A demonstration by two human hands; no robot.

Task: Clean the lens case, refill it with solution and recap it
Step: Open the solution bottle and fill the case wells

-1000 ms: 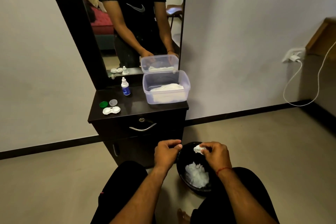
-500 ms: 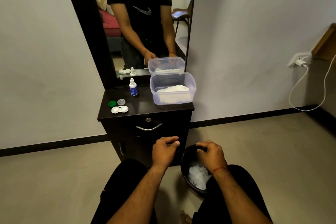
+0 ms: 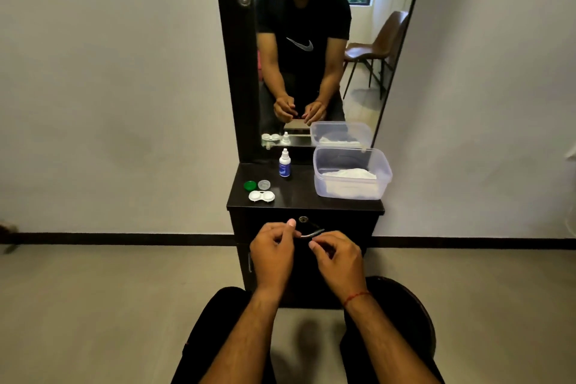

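Head view shows the white two-well plastic lens case (image 3: 261,196) open on the near left of the dark cabinet top (image 3: 299,196), its green cap (image 3: 249,185) and clear cap (image 3: 264,184) just behind. Left hand (image 3: 271,254) and right hand (image 3: 338,259) hover loosely curled before the drawer, holding nothing I can see. Reaching carelessly could knock the small white solution bottle with blue label (image 3: 284,163) over, or mix the caps. The label writing is too small to read.
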